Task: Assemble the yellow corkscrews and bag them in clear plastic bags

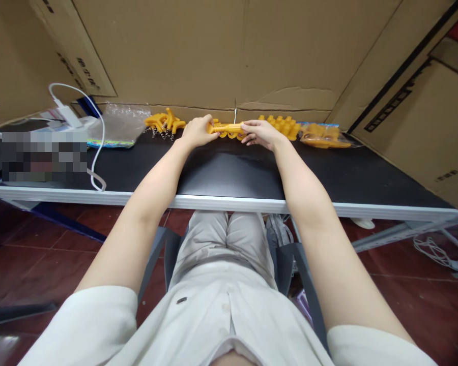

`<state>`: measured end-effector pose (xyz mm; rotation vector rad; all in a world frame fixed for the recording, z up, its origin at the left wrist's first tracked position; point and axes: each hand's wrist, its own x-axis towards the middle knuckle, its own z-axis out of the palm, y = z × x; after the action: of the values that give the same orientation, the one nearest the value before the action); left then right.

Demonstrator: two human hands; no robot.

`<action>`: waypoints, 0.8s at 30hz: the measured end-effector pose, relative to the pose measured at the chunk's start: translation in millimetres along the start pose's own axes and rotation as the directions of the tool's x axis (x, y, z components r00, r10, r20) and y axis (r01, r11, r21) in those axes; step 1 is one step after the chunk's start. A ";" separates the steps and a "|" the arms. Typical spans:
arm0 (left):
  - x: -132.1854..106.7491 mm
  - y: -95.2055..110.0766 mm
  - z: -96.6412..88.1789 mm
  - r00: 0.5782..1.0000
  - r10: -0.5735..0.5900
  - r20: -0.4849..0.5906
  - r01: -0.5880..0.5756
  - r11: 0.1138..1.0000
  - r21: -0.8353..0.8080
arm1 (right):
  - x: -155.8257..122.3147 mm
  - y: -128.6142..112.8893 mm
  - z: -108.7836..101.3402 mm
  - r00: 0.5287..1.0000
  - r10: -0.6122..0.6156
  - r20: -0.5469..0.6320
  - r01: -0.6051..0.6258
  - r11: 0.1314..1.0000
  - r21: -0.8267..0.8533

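Two hands on one yellow piece at the back of the bench

From where I stand, both hands have the same slim yellow piece (pixel 231 128), held lengthwise between them over the far part of the bench. The left hand (pixel 199 131) has its thumb and fingers closed around the left end. The right hand (pixel 264 133) takes the other end in a narrow fingertip grip, its lower fingers a little spread.

Just below the piece, rounded yellow parts (pixel 232 135) show between the hands. Beside the left hand sits a heap of yellow handles (pixel 167 121) with metal spirals (pixel 168 134) sticking out of them. Just past the right hand, yellow ridged parts (pixel 281 125) stand bunched together, and next to them lies a clear bag (pixel 324 136) with more yellow pieces inside.

Farther left, a flat plastic bag (pixel 122 126) rests near a white plug (pixel 72 117), whose white cable (pixel 103 127) loops down to the front edge. The black tabletop (pixel 229 175) ends in a pale metal rail (pixel 231 203), and cardboard (pixel 213 56) walls it in behind. The person sits in a dark chair (pixel 159 254) above a red tiled floor (pixel 400 300).
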<state>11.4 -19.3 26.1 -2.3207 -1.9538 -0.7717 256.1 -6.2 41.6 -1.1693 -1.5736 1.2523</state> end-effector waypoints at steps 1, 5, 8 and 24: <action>0.3 -0.2 0.6 1.000 0.001 -0.005 -0.001 1.000 -0.002 | -0.3 -0.4 0.4 1.000 0.001 -0.003 -0.001 1.000 0.002; 1.0 -0.9 1.9 1.000 -0.001 -0.011 0.001 1.000 0.005 | -0.6 -1.5 1.8 1.000 0.002 0.001 -0.002 1.000 0.005; 1.8 -2.2 2.2 1.000 0.008 -0.009 -0.008 1.000 -0.001 | -0.5 -3.0 3.4 1.000 0.014 0.004 -0.015 1.000 0.017; 14.9 -29.5 17.4 0.993 0.094 -0.066 -0.105 0.975 -0.195 | 39.9 17.2 -4.3 0.936 -0.269 -0.228 0.294 0.952 0.086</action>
<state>-8.2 6.4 7.5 -2.4519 -1.7977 -1.0547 252.9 34.9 27.0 -0.9303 -1.4276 0.9828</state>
